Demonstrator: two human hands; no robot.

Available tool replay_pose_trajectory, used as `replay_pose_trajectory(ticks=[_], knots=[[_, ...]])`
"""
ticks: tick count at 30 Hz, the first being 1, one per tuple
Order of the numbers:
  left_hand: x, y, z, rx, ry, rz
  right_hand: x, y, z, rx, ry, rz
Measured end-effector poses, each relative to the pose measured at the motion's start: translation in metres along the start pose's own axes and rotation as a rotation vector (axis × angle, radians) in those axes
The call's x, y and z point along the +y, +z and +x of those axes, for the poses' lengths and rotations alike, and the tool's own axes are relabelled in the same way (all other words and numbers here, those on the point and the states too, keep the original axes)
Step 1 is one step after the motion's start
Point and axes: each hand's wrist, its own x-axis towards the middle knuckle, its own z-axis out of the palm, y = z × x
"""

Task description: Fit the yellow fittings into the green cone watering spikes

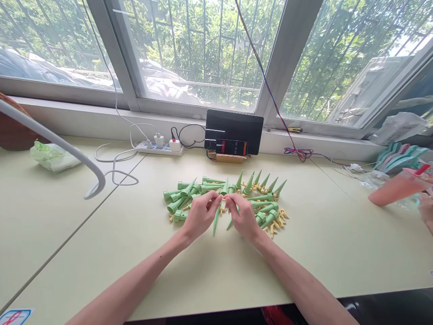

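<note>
My left hand (201,211) and my right hand (244,215) meet fingertip to fingertip above the middle of a pile. Both are closed in a pinch, with what looks like a small yellow plastic fitting (223,198) between them, mostly covered by the fingers. Around them lie several green plastic spikes (176,205), cone-shaped with ribbed collars. On the right more spikes (270,215) lie in a bunch, and at the back some cones (258,176) point upward. Loose yellow fittings (280,220) are scattered at the right edge. One spike (216,221) points toward me between my wrists.
Behind the pile a phone (232,147) leans on a black tablet (234,122). A power strip (160,148) with cables stands near the window. A white curved arm (91,167) juts in at left. At right, another person's hand (426,208) is by a red drink cup (394,187).
</note>
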Motion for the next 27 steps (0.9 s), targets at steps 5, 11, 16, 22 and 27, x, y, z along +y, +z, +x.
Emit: replay_pose_trajectory(ticks=[5,11,16,22,27], knots=[[-0.001,-0.002,0.000,0.019,-0.013,0.032,-0.002,-0.001,0.000,0.090,0.027,-0.013],[-0.006,-0.001,0.000,0.037,-0.017,0.159,-0.006,-0.002,0.000,0.178,0.044,-0.022],[-0.012,0.001,-0.001,-0.030,-0.041,0.280,-0.006,-0.002,-0.001,0.188,0.041,-0.021],[-0.021,0.003,-0.004,-0.130,-0.059,0.352,-0.005,-0.002,-0.001,0.184,0.042,-0.033],[-0.020,0.002,-0.005,-0.209,-0.066,0.406,-0.005,-0.002,-0.001,0.176,0.045,-0.037]])
